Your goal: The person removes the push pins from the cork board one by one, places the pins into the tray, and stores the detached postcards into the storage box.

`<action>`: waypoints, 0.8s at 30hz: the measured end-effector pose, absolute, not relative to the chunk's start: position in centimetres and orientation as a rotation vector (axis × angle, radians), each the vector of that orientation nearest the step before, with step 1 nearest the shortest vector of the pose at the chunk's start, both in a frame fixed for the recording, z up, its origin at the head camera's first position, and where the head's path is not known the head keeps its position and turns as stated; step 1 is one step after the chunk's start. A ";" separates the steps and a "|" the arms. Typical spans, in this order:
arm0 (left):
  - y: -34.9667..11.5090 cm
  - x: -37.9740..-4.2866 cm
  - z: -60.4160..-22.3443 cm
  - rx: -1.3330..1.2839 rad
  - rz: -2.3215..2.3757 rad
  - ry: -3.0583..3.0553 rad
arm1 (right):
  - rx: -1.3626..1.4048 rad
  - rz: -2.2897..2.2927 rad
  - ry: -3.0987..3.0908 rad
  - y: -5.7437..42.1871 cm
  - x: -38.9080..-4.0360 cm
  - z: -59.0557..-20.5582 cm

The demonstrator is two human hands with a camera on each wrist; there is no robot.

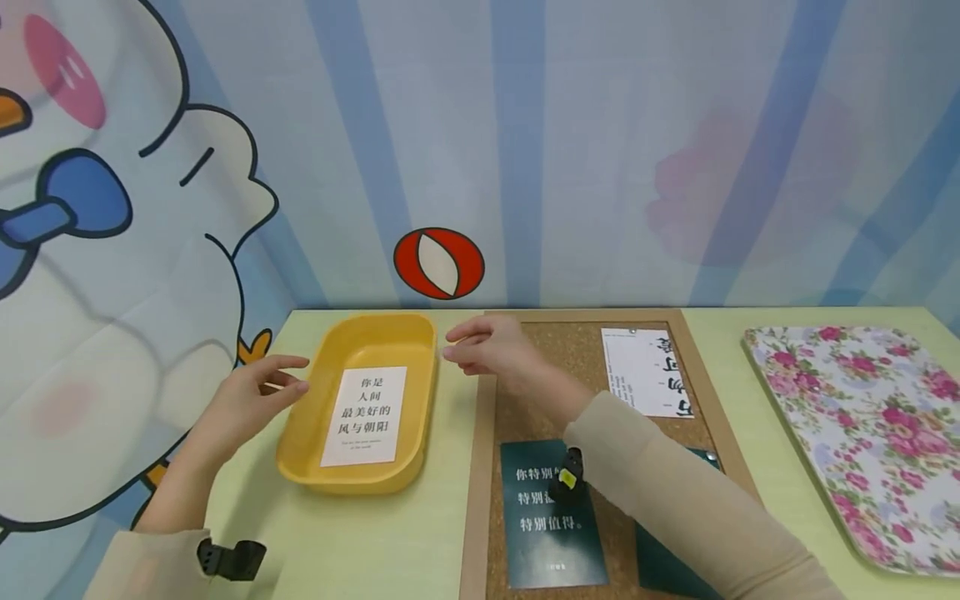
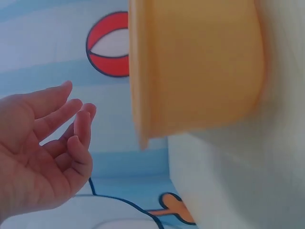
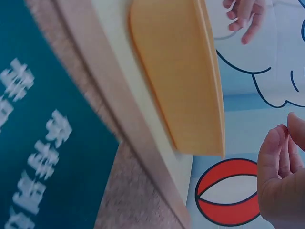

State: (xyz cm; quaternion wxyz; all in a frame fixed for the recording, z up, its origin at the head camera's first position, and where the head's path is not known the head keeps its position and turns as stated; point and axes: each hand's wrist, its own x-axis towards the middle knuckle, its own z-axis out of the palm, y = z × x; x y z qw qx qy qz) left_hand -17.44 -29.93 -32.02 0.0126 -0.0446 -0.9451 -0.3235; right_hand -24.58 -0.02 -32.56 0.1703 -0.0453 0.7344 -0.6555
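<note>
A yellow plastic basin (image 1: 430,392) stands on the table, with a white card (image 1: 365,417) printed in black characters lying inside it. My left hand (image 1: 251,404) hovers at the basin's left side, fingers loosely bent and apart from the rim. In the left wrist view that hand (image 2: 52,148) holds nothing visible. Past the basin's right rim, my right hand (image 1: 498,346) is raised over the edge of a framed cork board (image 1: 480,500). Its fingers bend loosely, thumb close to them, and the right wrist view shows nothing between them (image 3: 286,171).
On the cork board are a white card (image 1: 637,375), a dark green card (image 1: 551,542) with white characters, and another green card (image 1: 660,562) partly hidden by my right sleeve. A floral tray (image 1: 862,442) lies at the right. A cartoon-printed backdrop (image 1: 585,167) rises behind the table.
</note>
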 end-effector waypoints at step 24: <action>-22.5 -15.5 -30.7 -0.519 -1.110 -2.892 | -0.266 -1.829 2.105 7.5 -22.5 -34.6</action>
